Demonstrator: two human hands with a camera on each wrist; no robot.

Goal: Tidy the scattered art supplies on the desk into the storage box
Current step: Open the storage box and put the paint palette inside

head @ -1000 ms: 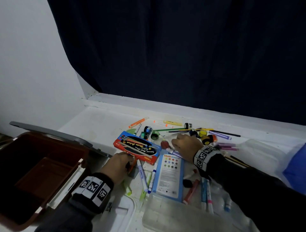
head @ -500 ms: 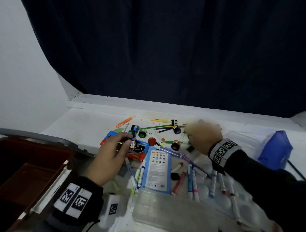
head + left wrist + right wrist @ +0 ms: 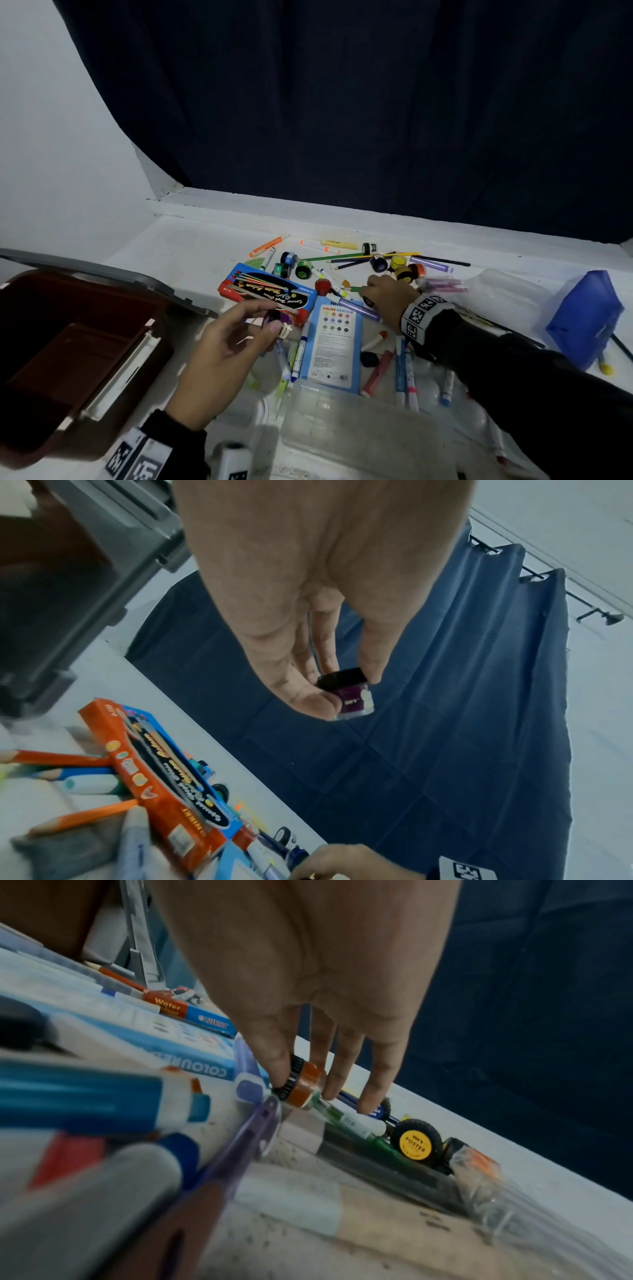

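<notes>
Dim, bluish light is washing over every view. Wide lenses are bending the edges. Nearby markers [image 3: 85, 1102] are blurring in the right wrist view.

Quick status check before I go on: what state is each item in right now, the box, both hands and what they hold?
Storage box: lid open, tray visible inside.
Left hand: raised, pinching the purple paint jar.
Purple paint jar: capped, off the desk.
Right hand: down in the pile, fingers on the orange paint jar.
Orange paint jar: capped, on its side.
Watercolour box: closed, flat on the desk.
</notes>
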